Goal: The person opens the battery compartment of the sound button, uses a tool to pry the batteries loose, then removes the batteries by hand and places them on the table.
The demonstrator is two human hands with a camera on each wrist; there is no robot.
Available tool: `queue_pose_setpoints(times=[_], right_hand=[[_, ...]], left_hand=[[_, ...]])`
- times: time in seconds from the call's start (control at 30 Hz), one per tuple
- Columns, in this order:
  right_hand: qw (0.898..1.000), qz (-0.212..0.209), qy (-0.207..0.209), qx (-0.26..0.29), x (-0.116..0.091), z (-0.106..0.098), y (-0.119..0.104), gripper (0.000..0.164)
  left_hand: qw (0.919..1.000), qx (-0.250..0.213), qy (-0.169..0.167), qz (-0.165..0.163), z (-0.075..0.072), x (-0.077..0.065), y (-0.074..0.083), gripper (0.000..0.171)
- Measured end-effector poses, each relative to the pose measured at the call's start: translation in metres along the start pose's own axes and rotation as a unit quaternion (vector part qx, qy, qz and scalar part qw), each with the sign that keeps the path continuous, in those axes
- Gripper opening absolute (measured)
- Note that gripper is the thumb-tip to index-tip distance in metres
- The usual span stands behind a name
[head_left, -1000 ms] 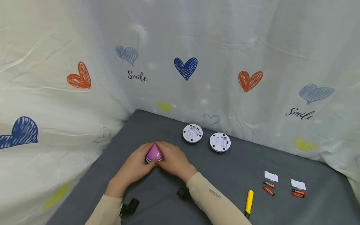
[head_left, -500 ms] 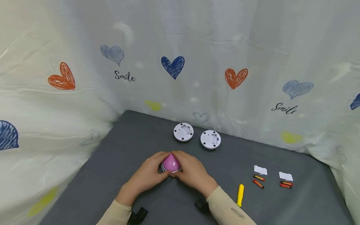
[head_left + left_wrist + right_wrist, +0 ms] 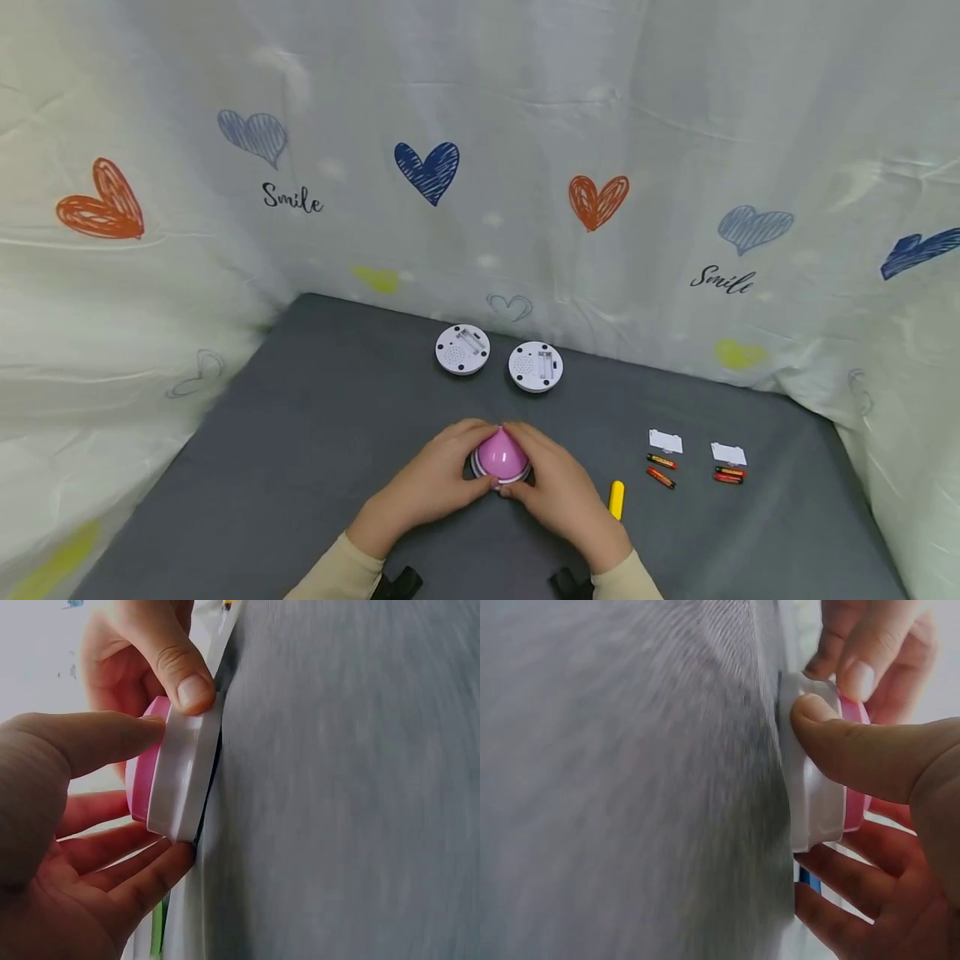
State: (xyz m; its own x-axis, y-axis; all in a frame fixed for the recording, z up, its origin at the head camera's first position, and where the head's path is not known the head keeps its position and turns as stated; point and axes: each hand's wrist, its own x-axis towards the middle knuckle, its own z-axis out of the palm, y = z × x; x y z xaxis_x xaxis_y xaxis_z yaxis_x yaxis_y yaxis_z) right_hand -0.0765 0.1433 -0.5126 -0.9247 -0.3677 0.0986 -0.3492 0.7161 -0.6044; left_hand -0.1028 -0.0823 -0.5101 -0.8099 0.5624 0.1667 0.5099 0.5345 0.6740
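1. Between the left hand (image 3: 438, 479) and the right hand (image 3: 558, 487) is a pink cone (image 3: 502, 457) with a white round base (image 3: 184, 776)
2. The left hand grips it, with its thumb near where pink meets white
3. The right hand grips it too, with its thumb on the white part
4. Its tip points up and its flat side faces the gray cloth (image 3: 352, 383)
5. Both hands touch it, so neither is nearer
6. Two white discs (image 3: 462, 349) lie past it, well apart from the hands

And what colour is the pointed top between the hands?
The pointed top is pink, clearest in the head view.
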Motion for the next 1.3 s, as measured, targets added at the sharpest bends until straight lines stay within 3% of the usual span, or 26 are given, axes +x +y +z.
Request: queue_pose_setpoints(times=[0.17,0.27,0.4,0.53,0.7,0.83,1.07,1.3], right_hand=[[1.0,0.017,0.007,0.019,-0.019,-0.005,0.009,0.082],[0.999,0.021,0.013,0.024,-0.026,-0.006,0.013,0.083],[0.999,0.016,0.017,0.036,-0.028,-0.006,0.017,0.083],[0.998,0.022,0.009,0.06,-0.03,-0.005,0.019,0.085],[0.994,0.048,0.014,0.098,-0.032,-0.006,0.019,0.094],[0.988,0.061,0.018,0.14,-0.032,-0.009,0.018,0.095],[0.982,0.033,0.061,0.177,-0.028,-0.011,0.02,0.072],[0.98,0.0,0.088,0.177,-0.025,-0.01,0.021,0.044]], left_hand=[[0.9996,-0.02,-0.015,0.011,0.014,0.002,0.009,0.061],[0.9991,-0.039,-0.007,0.013,0.02,0.002,0.011,0.061],[0.9966,-0.081,0.012,0.005,0.028,-0.001,0.005,0.063],[0.9924,-0.123,-0.001,-0.007,0.033,-0.006,-0.003,0.074],[0.9928,-0.119,-0.013,0.0,0.033,-0.007,-0.007,0.088],[0.9918,-0.127,0.008,0.009,0.033,-0.006,-0.008,0.082],[0.9843,-0.161,0.066,0.032,0.036,-0.004,-0.016,0.064],[0.9834,-0.156,0.08,0.047,0.036,0.0,-0.018,0.056]])
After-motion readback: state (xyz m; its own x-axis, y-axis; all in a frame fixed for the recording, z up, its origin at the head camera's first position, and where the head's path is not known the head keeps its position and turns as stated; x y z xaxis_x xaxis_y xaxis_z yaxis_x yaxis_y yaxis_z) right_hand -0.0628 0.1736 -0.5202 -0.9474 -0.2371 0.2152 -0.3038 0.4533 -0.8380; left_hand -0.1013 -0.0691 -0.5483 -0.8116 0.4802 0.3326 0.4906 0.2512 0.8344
